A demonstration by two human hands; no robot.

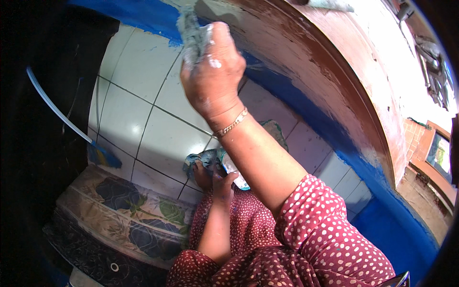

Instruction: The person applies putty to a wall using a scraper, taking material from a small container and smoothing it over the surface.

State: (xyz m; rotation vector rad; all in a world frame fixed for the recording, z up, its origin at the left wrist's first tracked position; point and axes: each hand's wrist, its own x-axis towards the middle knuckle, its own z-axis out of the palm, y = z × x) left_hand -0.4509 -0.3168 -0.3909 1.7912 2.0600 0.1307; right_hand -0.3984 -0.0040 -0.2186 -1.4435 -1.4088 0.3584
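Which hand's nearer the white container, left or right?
Left. The left hand is right at the white container, thumb by its edge. The right hand is well away, up by the blue strip, gripping a rag.

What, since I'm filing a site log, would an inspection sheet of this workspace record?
Surface: white tiles with dark joints; blue marks where they meet the blue band.
Job's things: a greyish, white-smeared cloth; a white container, partly hidden by the right forearm.
Clutter: a bluish rag; a brush or broom with a pale-blue handle; a floral cushion.
Hands: right hand, fingers closed on the cloth, white smears on the skin; left hand low by the container, grip unclear.
Cables: nothing seen.
Surroundings: brown trim above the blue band; a wooden frame at far right.
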